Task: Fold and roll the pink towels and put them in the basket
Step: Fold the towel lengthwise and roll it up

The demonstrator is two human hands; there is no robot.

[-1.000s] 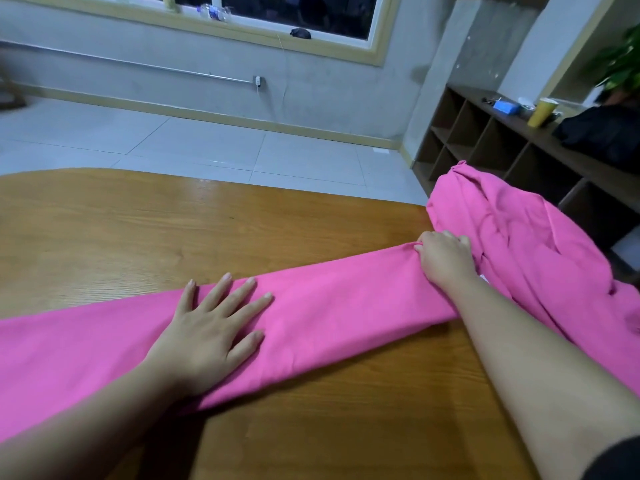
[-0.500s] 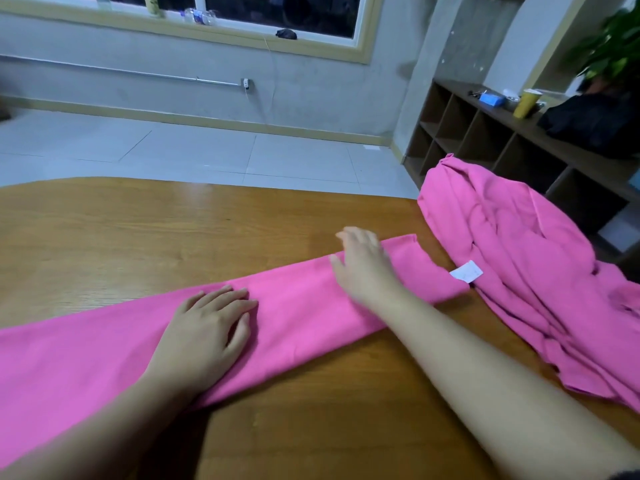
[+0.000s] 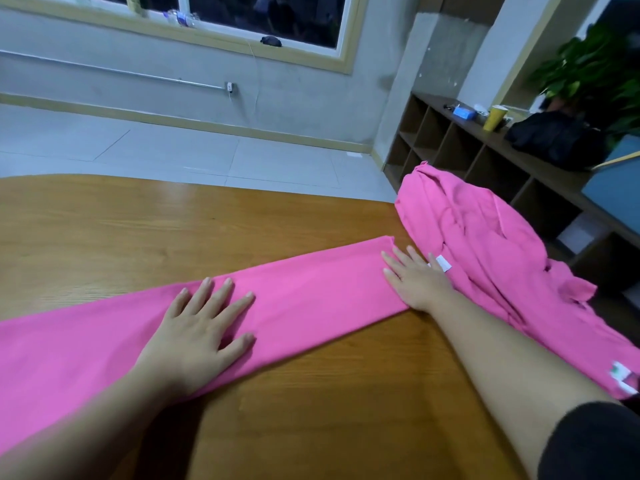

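1. The left hand (image 3: 204, 327) lies flat with spread fingers, pressing the folded pink towel (image 3: 304, 303).
2. The right hand (image 3: 414, 278) rests flat, fingers straight, on the strip's far end.
3. The strip lies across the table (image 3: 138, 230); a crumpled heap of pink towels (image 3: 485, 244) sits just beside it.
4. Folding looks complete; rolling from the right end likely follows. No basket shows.
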